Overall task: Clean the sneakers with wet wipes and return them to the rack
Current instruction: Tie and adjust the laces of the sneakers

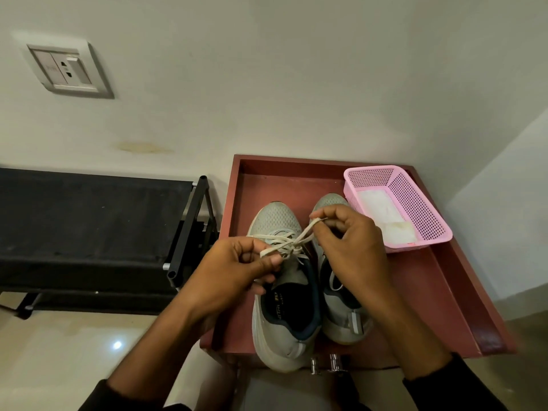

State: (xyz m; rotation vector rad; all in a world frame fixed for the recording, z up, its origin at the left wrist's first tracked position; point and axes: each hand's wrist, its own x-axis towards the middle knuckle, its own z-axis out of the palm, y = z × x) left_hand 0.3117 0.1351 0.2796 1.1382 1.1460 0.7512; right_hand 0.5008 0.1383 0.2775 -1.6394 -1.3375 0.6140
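— Wall (267, 84) is seen filling the upper half, pale, with a socket plate (69, 71) mounted at upper left and a yellowish stain (142, 147) lower down. What is placed beneath it?

— Rack (89, 229), black, with a fabric shelf and tube frame, is set against the wall at left, on a glossy floor (74, 345). Just beside it, to the right, a reddish-brown tabletop (444, 286) with a raised rim is found.

— And what is carried on the tabletop?

— Two grey sneakers (284, 307) are stood side by side near its middle, toes toward the wall, heels toward the person; the left one's heel is seen overhanging the near edge. A pink basket (415, 203) is set at the far right corner, just beside the right sneaker's toe, and white wipes (382, 215) are laid flat inside it.

— How are the hands occupied?

— Both are held over the left sneaker. The left hand (234, 274) is curled, its fingers (268, 264) pinched on one end of the white lace (296, 241). The right hand (350, 247) is raised a little higher, thumb and forefinger closed on the other end, which is drawn taut up from the knot. The right sneaker is partly covered by that hand.

— Anything smaller?

— Two shiny metal knobs (326, 363) are seen below the near rim.
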